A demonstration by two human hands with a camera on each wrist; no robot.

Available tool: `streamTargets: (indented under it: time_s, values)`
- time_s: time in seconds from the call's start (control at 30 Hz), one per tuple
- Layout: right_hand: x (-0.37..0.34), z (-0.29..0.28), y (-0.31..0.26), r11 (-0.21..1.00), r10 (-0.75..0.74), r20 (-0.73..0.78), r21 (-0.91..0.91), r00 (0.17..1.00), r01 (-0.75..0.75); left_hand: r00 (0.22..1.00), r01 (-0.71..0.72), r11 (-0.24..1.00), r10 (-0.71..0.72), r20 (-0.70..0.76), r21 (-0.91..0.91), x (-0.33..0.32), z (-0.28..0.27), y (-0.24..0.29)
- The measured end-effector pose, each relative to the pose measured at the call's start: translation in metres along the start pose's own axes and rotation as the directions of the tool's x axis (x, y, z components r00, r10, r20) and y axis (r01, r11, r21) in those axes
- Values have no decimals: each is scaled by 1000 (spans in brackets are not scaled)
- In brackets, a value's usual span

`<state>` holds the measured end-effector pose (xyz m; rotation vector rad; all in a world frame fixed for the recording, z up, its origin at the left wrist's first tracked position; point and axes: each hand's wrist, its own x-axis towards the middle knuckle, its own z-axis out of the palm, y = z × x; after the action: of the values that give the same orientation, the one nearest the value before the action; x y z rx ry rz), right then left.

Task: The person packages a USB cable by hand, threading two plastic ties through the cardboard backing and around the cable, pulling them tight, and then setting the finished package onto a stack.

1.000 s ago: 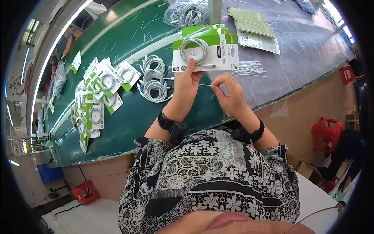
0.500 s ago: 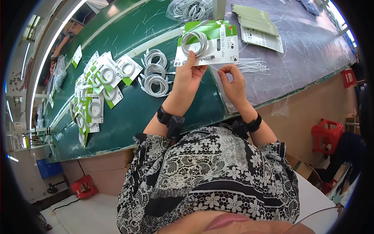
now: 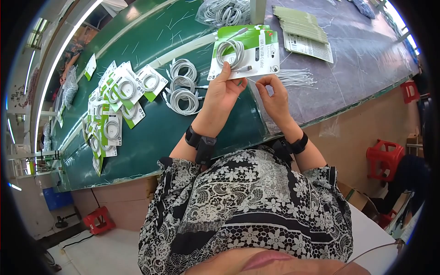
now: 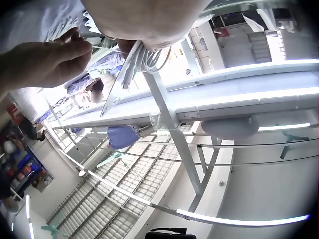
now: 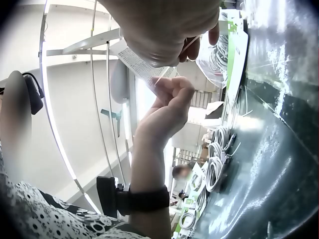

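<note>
My left hand [image 3: 219,94] holds a green-and-white cable card [image 3: 264,64] labelled USB-C, its thumb pressed over the front. A coiled white cable [image 3: 239,50] lies against the card's face. Just right of it, my right hand [image 3: 276,98] has thumb and index finger brought together. In the right wrist view, this hand pinches a thin white tie [image 5: 190,43] that runs toward the left hand [image 5: 167,112]. The card's back [image 5: 137,64] also shows there. Seen from the left wrist, the card is nearly edge-on, with its coil [image 4: 154,59] beside it.
Carded cables [image 3: 126,89] are heaped on the green table [image 3: 151,146] at left. Loose coiled cables [image 3: 183,87] lie nearer the left hand. White ties [image 3: 298,79] and a stack of cards [image 3: 300,27] lie on the grey surface; bagged cables [image 3: 224,13] sit behind.
Both hands have moved slightly upward with the card, which has also shifted right. The tie's visible stretch between the hands has shortened. Over the last half second the card has tilted a little.
</note>
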<state>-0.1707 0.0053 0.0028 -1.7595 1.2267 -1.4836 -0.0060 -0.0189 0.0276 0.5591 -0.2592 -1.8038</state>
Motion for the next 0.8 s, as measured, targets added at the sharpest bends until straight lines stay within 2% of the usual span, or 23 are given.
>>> streamTargets:
  time_s: [0.4,0.63,0.77,0.8]
  values:
    - [2,7,1,998,24,-10,54,1000,-23,999,42,997,-43,-12,-66,-3,2,-3]
    - [7,15,-13,989,125,13,83,992,-126,999,28,999,-27,-37,36,-7,13,-13]
    - [7,19,13,995,14,-41,94,999,-10,996,80,996,-79,-29,42,-4,-10,-19]
    - [5,14,18,994,4,22,106,1000,-6,997,76,996,-75,-23,41,-4,-14,-19]
